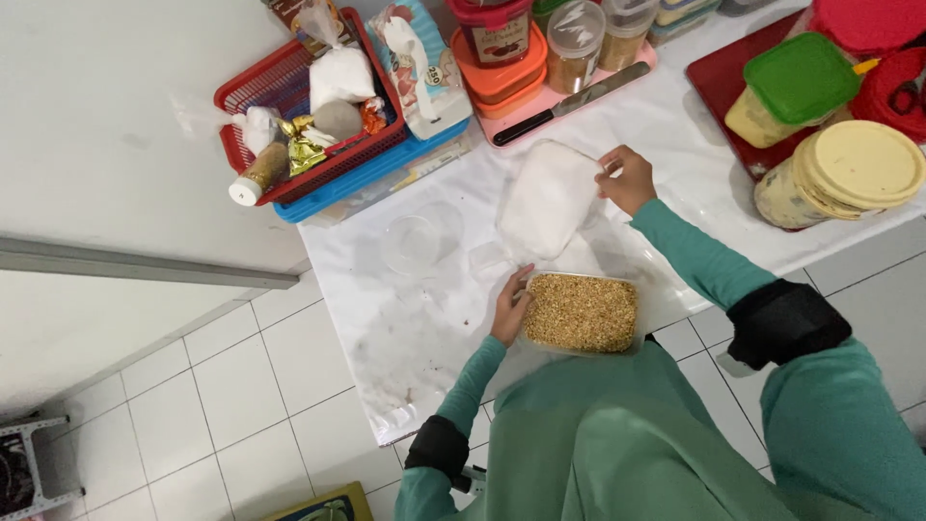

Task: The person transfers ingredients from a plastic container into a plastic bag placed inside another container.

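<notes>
while left hand [509,307] steadies grain tub [582,313] w/ loose grip, right hand [627,178] pinches white bag [547,199].

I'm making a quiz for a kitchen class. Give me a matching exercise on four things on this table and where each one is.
Things:
1. knife
2. tub of brown grains
3. white bag
4. green-lidded container

Places:
A. on the dark red tray
B. against the left hand
C. on the pink tray
D. pinched by the right hand

Pairs: 1-C, 2-B, 3-D, 4-A
</notes>
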